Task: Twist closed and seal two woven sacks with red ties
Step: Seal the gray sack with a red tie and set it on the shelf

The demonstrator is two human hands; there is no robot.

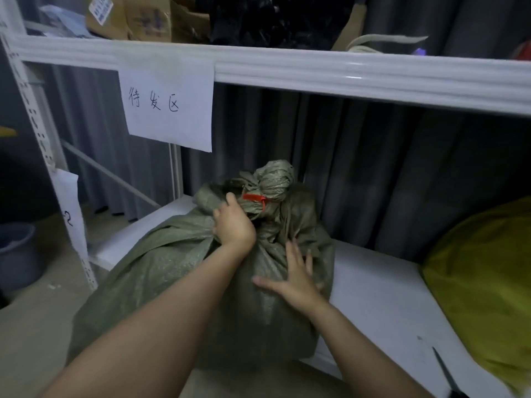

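White shelf, tied green sack, left hand gripping, right hand flat.

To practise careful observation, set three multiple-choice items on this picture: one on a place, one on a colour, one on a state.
1. Where is the green sack? A floor; B lower shelf; C top shelf.
2. What colour is its tie? A blue; B red; C white.
3. How is the right hand? A flat on the sack; B pinching the tie; C holding a box.
Key: B, it rests on the white board; B, the band shows red; A, straight fingers press the sack.
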